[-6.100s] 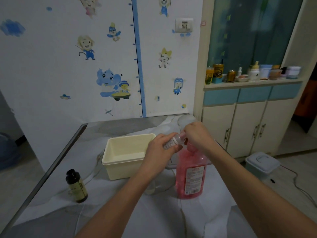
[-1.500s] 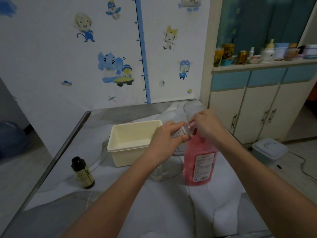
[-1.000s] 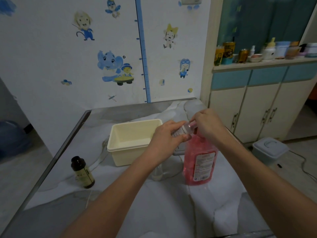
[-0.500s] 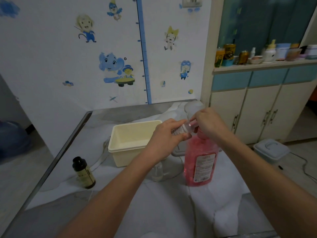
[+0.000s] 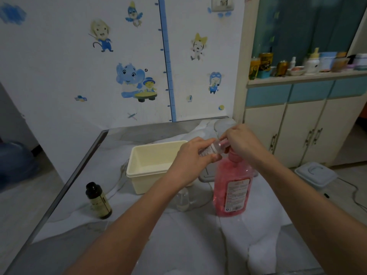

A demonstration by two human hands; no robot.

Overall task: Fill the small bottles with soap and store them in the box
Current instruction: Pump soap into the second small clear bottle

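The pink soap bottle stands upright on the bench, its white label facing out and its top covered by the right hand. At that top the left hand grips a small clear bottle, tilted, with its neck toward the pump. A second small bottle stands just left of the base. The open cream box sits farther left.

On my feed the left forearm and right forearm were bare to the frame's edge. The left hand and right hand were bare too.
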